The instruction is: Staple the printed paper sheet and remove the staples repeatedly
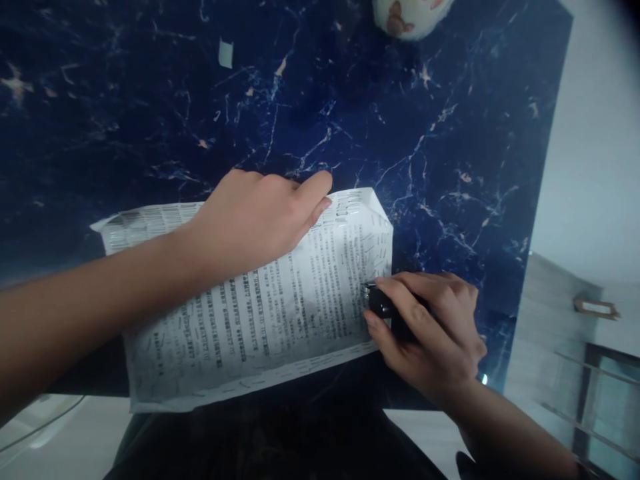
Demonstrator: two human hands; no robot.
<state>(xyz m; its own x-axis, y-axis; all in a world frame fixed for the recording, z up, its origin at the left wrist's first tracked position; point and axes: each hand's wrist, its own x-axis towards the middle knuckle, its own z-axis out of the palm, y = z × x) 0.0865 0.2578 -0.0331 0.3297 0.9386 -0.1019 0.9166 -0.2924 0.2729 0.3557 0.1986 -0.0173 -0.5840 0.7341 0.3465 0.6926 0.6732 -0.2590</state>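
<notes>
A printed sheet of paper (300, 300), its edges folded over and dotted with many staples, lies on the dark blue table in front of me. My left hand (265, 210) rests across it, fingers curled over the far edge and thumb lying near that edge. A small black stapler (383, 303) is gripped in my right hand (435, 327), between thumb and fingers. The stapler's front end sits over the sheet's right edge. Whether its jaws are pressed together I cannot tell.
The marble-patterned table (150, 100) ends along a slanted edge at the right. A white container with brown figures (413, 17) stands at the far side. A small pale green piece (225, 54) lies at the upper left. Beyond the right edge, a small brown object (597, 307) appears lower down.
</notes>
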